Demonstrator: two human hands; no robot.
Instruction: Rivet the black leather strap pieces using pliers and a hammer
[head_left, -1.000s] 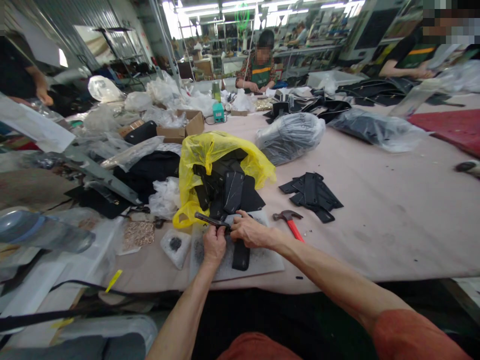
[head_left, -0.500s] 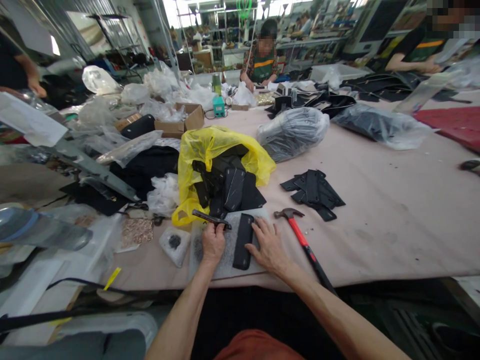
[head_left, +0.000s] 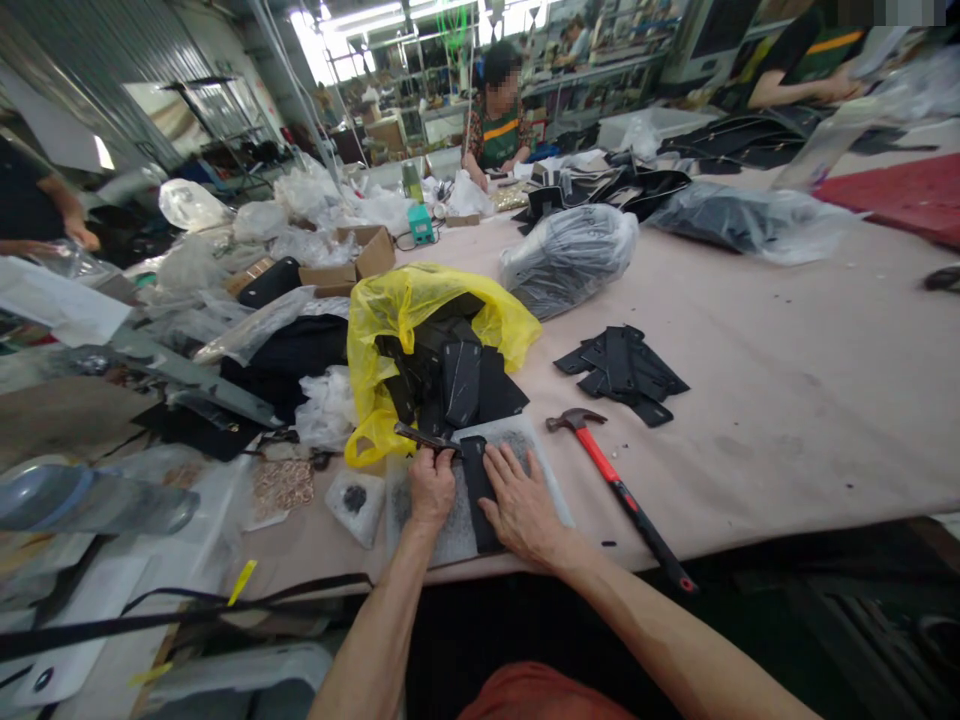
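Note:
My left hand (head_left: 433, 490) is closed round a slim, dark metal punch (head_left: 421, 436), held slantwise with its right end at the top edge of a black strip (head_left: 478, 500). The strip looks like leather or a similar sheet and lies upright in view on a pale, speckled board (head_left: 450, 535). My right hand (head_left: 525, 505) rests flat on the strip's right side, fingers stretched out. To the right lies a claw hammer (head_left: 600, 455) with a red and black handle. Behind the board, a yellow plastic bag (head_left: 367, 310) gapes open, with several black pieces (head_left: 461, 380) spilling out.
Right of the bag is a loose pile of black pieces (head_left: 621, 365). A clear bag of dark parts (head_left: 574, 260) lies farther back. At left stand a small white block (head_left: 367, 520) with a dark centre and a water bottle (head_left: 112, 500). Other people work around the table.
My left hand has brought the punch's end over to the strip's top edge. My right hand has slid left, further onto the strip. The whole view has tilted slightly.

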